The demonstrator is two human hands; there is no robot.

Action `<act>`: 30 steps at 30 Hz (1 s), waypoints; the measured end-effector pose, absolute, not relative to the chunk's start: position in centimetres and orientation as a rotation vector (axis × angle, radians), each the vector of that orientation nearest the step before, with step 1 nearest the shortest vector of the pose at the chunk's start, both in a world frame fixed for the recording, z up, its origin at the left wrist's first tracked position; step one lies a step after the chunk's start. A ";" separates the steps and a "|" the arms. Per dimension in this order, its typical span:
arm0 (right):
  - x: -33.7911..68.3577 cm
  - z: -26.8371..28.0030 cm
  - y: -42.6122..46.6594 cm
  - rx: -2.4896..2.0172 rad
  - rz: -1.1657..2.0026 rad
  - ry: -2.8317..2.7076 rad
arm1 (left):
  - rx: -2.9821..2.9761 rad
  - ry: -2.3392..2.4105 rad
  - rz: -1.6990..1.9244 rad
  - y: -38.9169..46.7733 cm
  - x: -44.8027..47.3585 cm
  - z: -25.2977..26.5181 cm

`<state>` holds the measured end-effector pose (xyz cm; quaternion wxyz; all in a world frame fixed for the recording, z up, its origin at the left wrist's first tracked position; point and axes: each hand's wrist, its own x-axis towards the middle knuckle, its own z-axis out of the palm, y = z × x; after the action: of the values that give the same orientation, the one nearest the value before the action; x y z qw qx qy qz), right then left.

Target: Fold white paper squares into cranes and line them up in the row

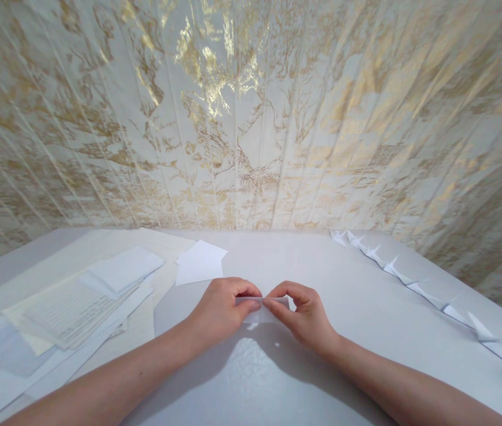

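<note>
Over the middle of the white table, my left hand [227,305] and my right hand [302,313] meet almost fingertip to fingertip. Between them is a small piece of white paper [246,300], seen nearly edge-on. Each hand pinches it between thumb and bent fingers, with both thumbs on the near side. The fingers cover much of the paper, so how it is folded cannot be made out. Just beyond my left hand lie a few small white paper sheets [200,263], overlapping at angles.
Piles of paper and printed sheets [68,313] spread over the table's left side. Along the right edge runs a row of several white folded-paper figures with pointed tips, like origami cranes [391,267]. Behind the table [313,254] rises a gold-patterned, pleated wall covering [242,148].
</note>
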<state>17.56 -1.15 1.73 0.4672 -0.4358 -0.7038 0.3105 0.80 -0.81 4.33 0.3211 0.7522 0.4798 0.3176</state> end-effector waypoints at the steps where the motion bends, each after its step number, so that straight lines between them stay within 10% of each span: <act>1: 17.5 1.8 -1.2 -1.069 0.758 -1.740 | 2.002 1.260 0.816 -0.8 0.8 4.4; 14: 17.1 1.3 -1.1 -1.176 1.210 -1.603 | 1.523 1.328 0.902 -0.5 1.1 3.1; 30: 17.8 1.9 -0.5 -1.255 0.952 -1.507 | 1.334 1.276 0.992 -0.4 1.1 2.4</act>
<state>17.79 -0.49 1.88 0.4626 -0.5103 -0.6130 0.3872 1.09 -0.36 2.37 0.4994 0.5515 0.5274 0.4102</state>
